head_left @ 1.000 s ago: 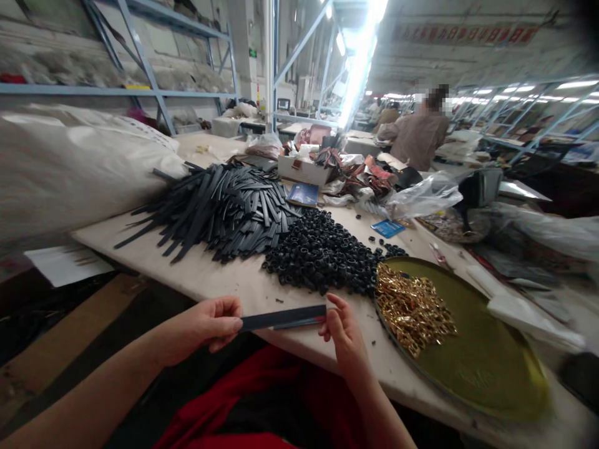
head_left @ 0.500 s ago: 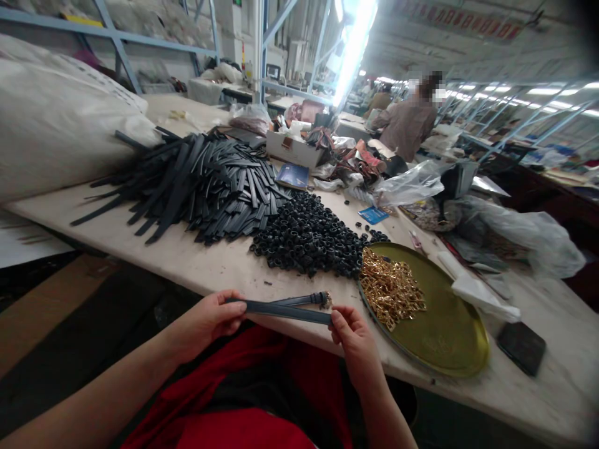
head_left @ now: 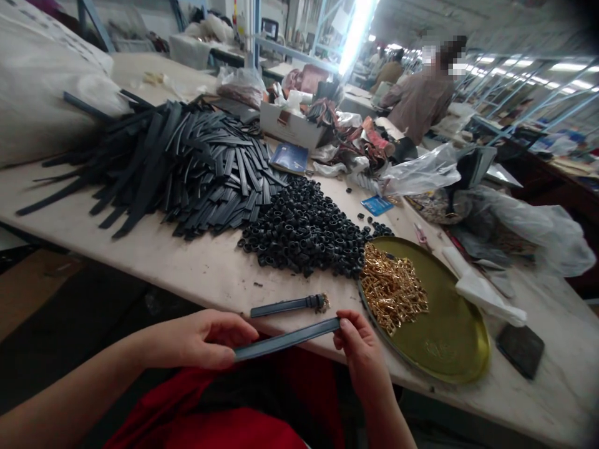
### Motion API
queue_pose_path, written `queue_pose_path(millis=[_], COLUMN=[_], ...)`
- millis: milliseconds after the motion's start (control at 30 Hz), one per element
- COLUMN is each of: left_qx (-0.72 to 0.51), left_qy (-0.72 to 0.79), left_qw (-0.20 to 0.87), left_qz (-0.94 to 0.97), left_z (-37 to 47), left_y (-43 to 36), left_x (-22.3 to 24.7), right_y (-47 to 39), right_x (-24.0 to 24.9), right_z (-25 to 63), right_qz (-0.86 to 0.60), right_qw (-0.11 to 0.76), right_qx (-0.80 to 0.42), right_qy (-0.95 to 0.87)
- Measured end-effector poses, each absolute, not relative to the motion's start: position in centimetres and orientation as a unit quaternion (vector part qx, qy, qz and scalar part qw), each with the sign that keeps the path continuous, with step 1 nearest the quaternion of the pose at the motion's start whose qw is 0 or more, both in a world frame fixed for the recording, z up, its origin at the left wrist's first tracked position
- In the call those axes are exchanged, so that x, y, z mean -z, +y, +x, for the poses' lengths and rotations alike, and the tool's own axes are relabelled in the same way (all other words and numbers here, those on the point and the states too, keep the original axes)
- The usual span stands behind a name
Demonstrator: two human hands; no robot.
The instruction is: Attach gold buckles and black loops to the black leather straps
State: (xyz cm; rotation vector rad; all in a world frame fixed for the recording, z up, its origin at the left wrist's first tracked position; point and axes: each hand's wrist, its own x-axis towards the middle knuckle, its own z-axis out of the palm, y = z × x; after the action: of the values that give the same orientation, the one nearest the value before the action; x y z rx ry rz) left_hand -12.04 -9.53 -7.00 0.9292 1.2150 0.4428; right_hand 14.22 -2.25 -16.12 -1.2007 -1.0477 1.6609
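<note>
A dark strap (head_left: 287,337) stretches between both hands over the table's front edge. My right hand (head_left: 354,337) pinches its right end between thumb and fingers. At its left end, my left hand (head_left: 213,340) has the strap between thumb and curled fingers. Just behind lies a shorter strap piece (head_left: 281,307) with dark loops and a gold buckle at its right end. Farther back are a heap of black loops (head_left: 304,231) and, to its left, a large pile of dark straps (head_left: 187,162). Gold buckles (head_left: 393,290) lie on the left part of a round olive tray (head_left: 453,337).
A black flat object (head_left: 521,350) lies right of the tray. Behind are a blue booklet (head_left: 290,158), a white box (head_left: 290,125), a blue packet (head_left: 377,205) and clear plastic bags (head_left: 538,231). A large white sack (head_left: 42,87) stands at left. A person (head_left: 418,100) is in the background.
The held strap has come down and toward me at its left end, so it now slants apart from the buckled piece. My left hand's fingers have loosened. The whole view has shifted slightly.
</note>
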Motion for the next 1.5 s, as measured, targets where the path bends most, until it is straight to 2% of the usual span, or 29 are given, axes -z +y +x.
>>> queue_pose_path(millis=[167,233,400,600,767,900,1000,1200,1500], left_qx=[-0.189,-0.201,-0.237,-0.265,-0.304,-0.312,-0.322,-0.337,-0.335], left_qy=[0.462,0.476,0.519,0.536,0.538,0.535,0.538,0.538,0.518], left_qw=[0.779,0.783,0.779,0.770,0.754,0.752,0.744,0.735,0.739], left_qz=[0.379,0.346,0.261,0.223,0.222,0.224,0.229,0.238,0.272], left_z=[-7.6,-5.7,-3.8,-3.9,-4.4,-4.3,-4.2,-4.5,-4.1], left_y=[-7.0,-5.9,-4.2,-3.7,-4.2,-5.0,-5.7,-6.9,-7.8], left_x=[8.2,9.1,9.9,10.1,10.4,9.9,9.6,9.1,8.8], right_y=[-2.0,-1.4,1.9,4.6,5.6,6.4,7.0,7.4,1.9], right_x=[15.3,15.3,16.5,16.7,16.4,16.3,16.4,16.5,15.4], right_z=[12.0,11.8,15.0,17.5,16.8,14.8,12.9,11.6,12.5], right_qz=[-0.445,-0.443,-0.529,-0.589,-0.561,-0.532,-0.584,-0.602,-0.479], right_qw=[0.366,0.364,0.395,0.331,0.321,0.267,0.247,0.300,0.358], right_qx=[-0.678,-0.662,-0.496,-0.260,-0.190,-0.161,-0.175,-0.256,-0.571], right_qy=[-0.456,-0.484,-0.564,-0.690,-0.739,-0.788,-0.753,-0.694,-0.562])
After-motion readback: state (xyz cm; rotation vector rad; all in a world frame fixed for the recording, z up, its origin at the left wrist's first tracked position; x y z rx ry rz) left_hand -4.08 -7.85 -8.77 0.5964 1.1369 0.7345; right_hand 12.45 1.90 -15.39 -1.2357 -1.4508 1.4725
